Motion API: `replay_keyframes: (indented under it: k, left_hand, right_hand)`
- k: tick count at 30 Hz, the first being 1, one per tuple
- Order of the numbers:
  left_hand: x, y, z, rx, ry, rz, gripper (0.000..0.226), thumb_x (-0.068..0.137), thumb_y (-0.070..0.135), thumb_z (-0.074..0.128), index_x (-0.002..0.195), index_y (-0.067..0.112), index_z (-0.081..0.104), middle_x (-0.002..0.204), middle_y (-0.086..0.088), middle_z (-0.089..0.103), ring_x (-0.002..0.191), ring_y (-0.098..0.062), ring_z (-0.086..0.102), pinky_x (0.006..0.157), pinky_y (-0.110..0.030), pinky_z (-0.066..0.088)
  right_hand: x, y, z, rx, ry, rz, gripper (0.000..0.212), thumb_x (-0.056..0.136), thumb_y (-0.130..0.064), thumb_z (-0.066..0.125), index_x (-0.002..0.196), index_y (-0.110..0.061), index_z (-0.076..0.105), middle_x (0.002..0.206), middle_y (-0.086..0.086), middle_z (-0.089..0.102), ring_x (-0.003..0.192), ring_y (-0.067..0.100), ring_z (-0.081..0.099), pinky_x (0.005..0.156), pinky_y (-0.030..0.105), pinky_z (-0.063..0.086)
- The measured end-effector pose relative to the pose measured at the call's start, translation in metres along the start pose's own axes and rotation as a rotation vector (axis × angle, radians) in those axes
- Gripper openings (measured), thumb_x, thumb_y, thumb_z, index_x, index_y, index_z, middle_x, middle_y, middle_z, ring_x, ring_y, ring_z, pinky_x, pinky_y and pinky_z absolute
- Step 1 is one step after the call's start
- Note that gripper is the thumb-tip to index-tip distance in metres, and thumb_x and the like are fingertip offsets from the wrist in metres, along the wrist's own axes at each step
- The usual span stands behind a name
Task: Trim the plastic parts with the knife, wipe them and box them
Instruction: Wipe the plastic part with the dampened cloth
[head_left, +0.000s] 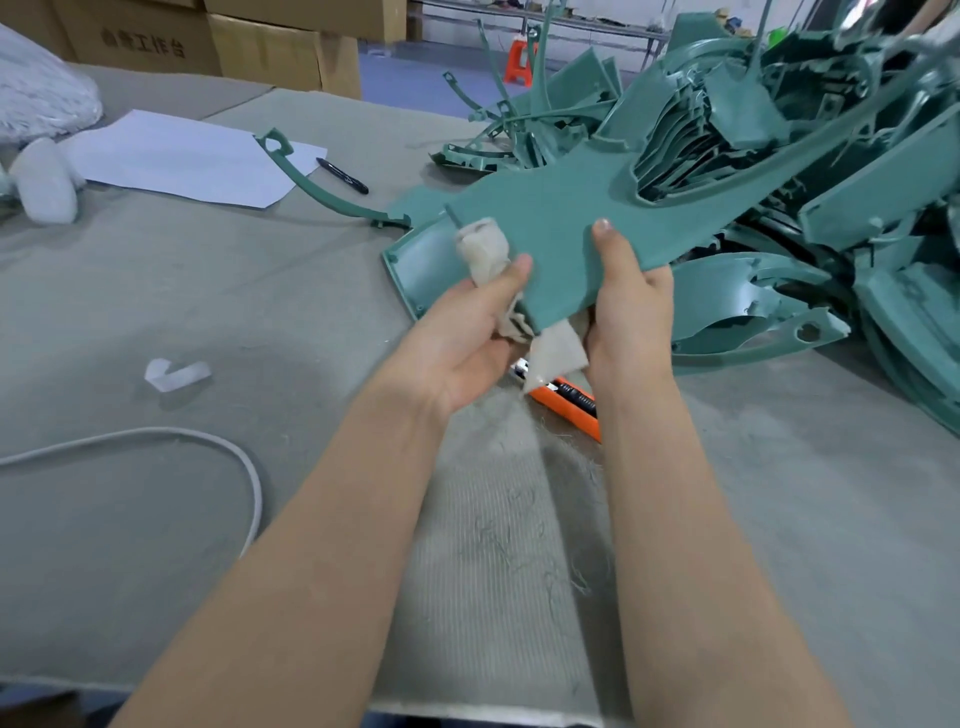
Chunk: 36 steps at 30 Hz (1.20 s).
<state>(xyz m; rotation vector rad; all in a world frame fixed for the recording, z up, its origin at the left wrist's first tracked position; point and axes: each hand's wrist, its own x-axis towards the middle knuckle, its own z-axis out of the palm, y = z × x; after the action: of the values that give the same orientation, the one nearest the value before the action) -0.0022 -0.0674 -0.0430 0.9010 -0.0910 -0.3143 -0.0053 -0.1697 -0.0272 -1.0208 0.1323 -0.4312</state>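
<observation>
A long teal plastic part (571, 218) is held up over the grey table (156, 291). My right hand (631, 301) grips its near edge, thumb on top. My left hand (467, 327) holds a beige cloth (485, 249) against the part's left end, thumb pressed on the plastic. More of the cloth hangs below the part, between my hands. The orange utility knife (571, 402) lies on the table under my hands, partly hidden by the cloth. A big heap of teal plastic parts (779, 130) fills the right side.
A curved teal strip (317, 187) lies near a white paper sheet (182, 156) and a black pen (343, 175). A white cord (228, 447) loops at the left. Cardboard boxes (208, 41) stand at the back. Plastic shavings lie on the table in front of me.
</observation>
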Motion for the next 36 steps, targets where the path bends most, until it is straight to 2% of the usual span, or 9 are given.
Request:
replay_keyframes:
  k: [5, 10, 12, 14, 17, 22, 28, 32, 36]
  left_hand:
    - [0.000, 0.000, 0.003, 0.004, 0.042, 0.051, 0.025, 0.095, 0.006, 0.052, 0.119, 0.006, 0.060, 0.096, -0.005, 0.072, 0.084, -0.017, 0.069, 0.082, -0.030, 0.056]
    - [0.005, 0.014, -0.009, -0.268, 0.148, 0.145, 0.023, 0.098, 0.011, 0.048, 0.119, 0.009, 0.057, 0.104, -0.009, 0.068, 0.087, -0.017, 0.067, 0.086, -0.035, 0.053]
    - [0.005, 0.016, -0.013, -0.324, 0.185, 0.130, 0.019, 0.099, 0.013, 0.048, 0.114, 0.008, 0.058, 0.098, -0.010, 0.068, 0.084, -0.019, 0.066, 0.082, -0.036, 0.054]
    - [0.005, 0.017, -0.014, -0.378, 0.205, 0.124, 0.016, 0.099, 0.014, 0.047, 0.107, 0.007, 0.059, 0.095, -0.011, 0.067, 0.081, -0.020, 0.066, 0.079, -0.035, 0.056]
    - [0.005, 0.015, -0.012, -0.384, 0.205, 0.124, 0.015, 0.099, 0.013, 0.047, 0.106, 0.007, 0.059, 0.096, -0.012, 0.067, 0.087, -0.023, 0.065, 0.093, -0.041, 0.051]
    - [0.002, 0.007, -0.005, -0.358, 0.206, 0.131, 0.026, 0.099, 0.016, 0.048, 0.120, 0.008, 0.060, 0.115, -0.010, 0.067, 0.106, -0.024, 0.064, 0.099, -0.038, 0.048]
    - [0.003, 0.010, -0.007, -0.177, 0.226, 0.081, 0.023, 0.096, 0.023, 0.053, 0.113, 0.013, 0.063, 0.118, -0.008, 0.066, 0.108, -0.024, 0.063, 0.095, -0.034, 0.049]
    - [0.002, 0.016, -0.012, -0.107, 0.192, 0.036, 0.027, 0.095, 0.018, 0.046, 0.085, 0.010, 0.069, 0.089, -0.010, 0.068, 0.081, -0.024, 0.061, 0.068, -0.029, 0.050]
    - [0.001, 0.026, -0.024, -0.346, 0.242, 0.068, 0.023, 0.093, 0.009, 0.042, 0.099, 0.001, 0.062, 0.087, -0.014, 0.071, 0.072, -0.026, 0.068, 0.069, -0.035, 0.058]
  right_hand:
    - [-0.001, -0.001, 0.001, 0.100, -0.005, 0.154, 0.005, 0.094, -0.016, 0.062, 0.092, -0.013, 0.066, 0.081, 0.001, 0.076, 0.075, 0.017, 0.073, 0.067, 0.032, 0.059]
    - [-0.001, 0.006, 0.009, -0.070, -0.189, 0.271, 0.049, 0.099, -0.055, 0.040, 0.112, -0.015, 0.065, 0.097, -0.001, 0.073, 0.093, 0.015, 0.068, 0.091, 0.035, 0.052]
    - [0.003, 0.009, 0.006, -0.099, -0.139, 0.281, 0.056, 0.100, -0.057, 0.031, 0.117, -0.014, 0.063, 0.095, -0.003, 0.074, 0.090, 0.012, 0.068, 0.085, 0.032, 0.052]
    - [0.003, 0.009, 0.003, -0.133, -0.126, 0.315, 0.055, 0.103, -0.053, 0.029, 0.116, -0.011, 0.062, 0.089, -0.003, 0.074, 0.079, 0.010, 0.069, 0.073, 0.027, 0.054]
    - [-0.005, 0.011, 0.005, -0.373, -0.281, 0.282, 0.033, 0.099, -0.046, 0.049, 0.102, -0.017, 0.065, 0.088, -0.003, 0.073, 0.079, 0.011, 0.069, 0.070, 0.027, 0.053]
    - [-0.018, 0.019, 0.015, -0.763, -0.513, 0.007, 0.033, 0.091, -0.026, 0.068, 0.122, -0.015, 0.062, 0.115, -0.004, 0.070, 0.111, 0.010, 0.063, 0.102, 0.037, 0.048]
    - [-0.021, 0.010, 0.014, -0.776, -0.492, -0.097, 0.023, 0.087, -0.005, 0.068, 0.108, -0.013, 0.062, 0.109, 0.005, 0.069, 0.107, 0.023, 0.064, 0.099, 0.043, 0.049]
    - [-0.025, 0.004, 0.015, -0.561, -0.591, 0.055, 0.020, 0.091, 0.009, 0.056, 0.109, 0.002, 0.062, 0.096, 0.012, 0.067, 0.092, 0.025, 0.063, 0.095, 0.044, 0.050]
    - [-0.020, -0.012, 0.004, -0.473, -0.597, 0.277, 0.032, 0.092, 0.010, 0.045, 0.081, -0.010, 0.067, 0.080, 0.004, 0.070, 0.075, 0.015, 0.066, 0.072, 0.028, 0.055]
